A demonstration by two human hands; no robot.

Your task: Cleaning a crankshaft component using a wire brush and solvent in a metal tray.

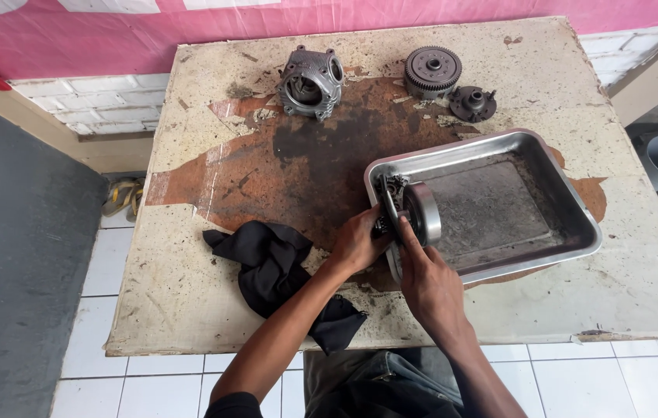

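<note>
Both hands met at the near-left corner of a steel tray (pixel 569 203) on a worn, stained table (pixel 213 310). The left hand (pixel 357 242) was closed on the dark underside of a round metal clutch part (pixel 415 210) standing on edge in the tray, and the right hand (pixel 431 280) clamped it from the near side, thumb up against its shiny rim. A black rag (pixel 271 267) lay crumpled just left of the hands. Well apart at the far edge sat 3 parts: a finned cylinder head (pixel 311 81), a toothed gear drum (pixel 432 70) and a small hub (pixel 472 102)
</note>
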